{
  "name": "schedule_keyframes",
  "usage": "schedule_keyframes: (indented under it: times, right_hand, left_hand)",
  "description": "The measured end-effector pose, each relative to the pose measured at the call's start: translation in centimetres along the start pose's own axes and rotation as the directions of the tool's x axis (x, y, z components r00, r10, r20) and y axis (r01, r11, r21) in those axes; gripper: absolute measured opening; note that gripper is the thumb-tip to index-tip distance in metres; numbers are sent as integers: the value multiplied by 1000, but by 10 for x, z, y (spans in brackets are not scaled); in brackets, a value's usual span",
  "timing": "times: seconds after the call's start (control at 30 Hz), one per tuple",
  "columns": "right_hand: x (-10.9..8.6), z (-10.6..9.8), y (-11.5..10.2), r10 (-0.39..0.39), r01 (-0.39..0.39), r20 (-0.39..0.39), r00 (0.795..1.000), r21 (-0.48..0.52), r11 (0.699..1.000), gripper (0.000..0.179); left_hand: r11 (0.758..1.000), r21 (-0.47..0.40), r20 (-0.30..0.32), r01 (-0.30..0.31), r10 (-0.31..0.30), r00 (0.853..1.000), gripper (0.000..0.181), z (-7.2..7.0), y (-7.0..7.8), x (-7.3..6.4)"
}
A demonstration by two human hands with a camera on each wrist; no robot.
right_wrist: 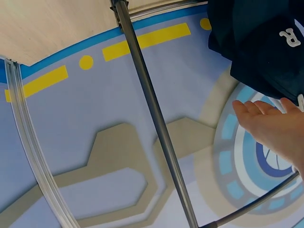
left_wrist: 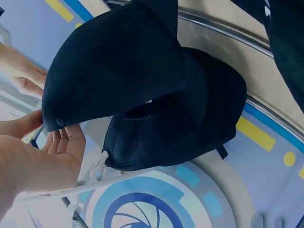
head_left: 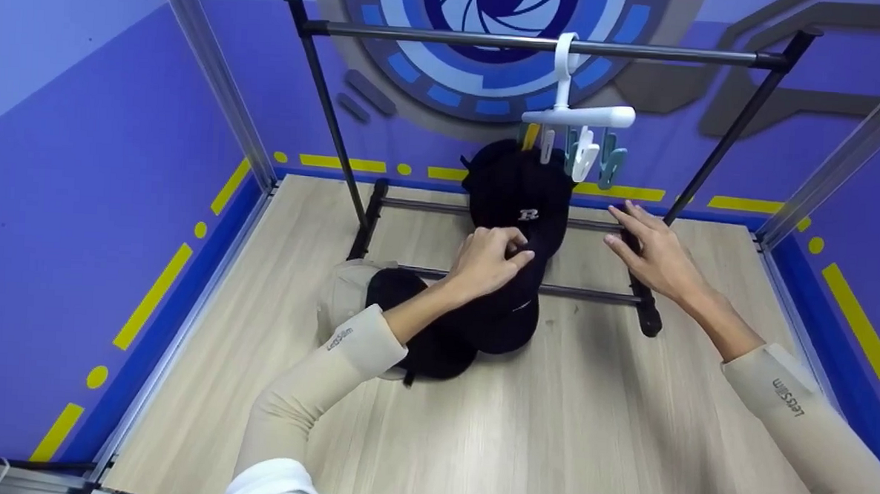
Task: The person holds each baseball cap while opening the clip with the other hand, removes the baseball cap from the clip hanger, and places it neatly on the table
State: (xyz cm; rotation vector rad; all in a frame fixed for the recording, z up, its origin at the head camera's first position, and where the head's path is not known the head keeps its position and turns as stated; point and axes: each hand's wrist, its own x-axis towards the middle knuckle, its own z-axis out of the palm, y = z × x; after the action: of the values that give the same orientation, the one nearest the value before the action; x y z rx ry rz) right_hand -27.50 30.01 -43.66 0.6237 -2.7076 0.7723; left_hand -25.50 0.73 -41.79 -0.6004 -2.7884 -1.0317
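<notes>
A black cap with a white R [head_left: 520,195] hangs from small clips [head_left: 547,146] on a white hanger [head_left: 579,116]. My left hand [head_left: 488,260] is at that cap's brim. In the left wrist view, the thumb and fingers of the left hand [left_wrist: 54,152] pinch the edge of the brim [left_wrist: 118,71]. To the right, clear of the cap, my right hand [head_left: 655,253] is held in the air with its fingers extended. The right wrist view has the right hand [right_wrist: 273,126] below the R cap [right_wrist: 270,61], holding nothing.
The hanger hooks over the top bar [head_left: 449,37] of a black rack. More black caps [head_left: 507,331] and a beige cap [head_left: 345,284] lie overlapping on the wooden floor [head_left: 550,437] at the rack's front left. Patterned purple walls [head_left: 101,188] enclose the space.
</notes>
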Motion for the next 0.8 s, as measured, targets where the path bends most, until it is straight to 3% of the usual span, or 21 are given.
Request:
schedule_keyframes:
  times: [0.27, 0.47, 0.67, 0.8]
  right_hand:
    - [-4, 1, 5, -2, 3, -69, 998, 12, 1000, 54]
    - [-7, 2, 9, -25, 23, -130, 991, -19, 1000, 52]
    - [-10, 3, 13, -1, 7, -143, 990, 39, 999, 53]
    - [-9, 3, 15, 15, -8, -130, 991, 56, 998, 54]
  left_hand:
    - [1000, 1, 18, 12, -12, 1000, 19, 2, -13, -3]
    - [997, 14, 39, 72, -72, 997, 18, 8, -26, -6]
    - [994, -44, 41, 102, -100, 994, 18, 11, -36, -11]
    - [992, -34, 40, 121, -119, 992, 18, 9, -42, -14]
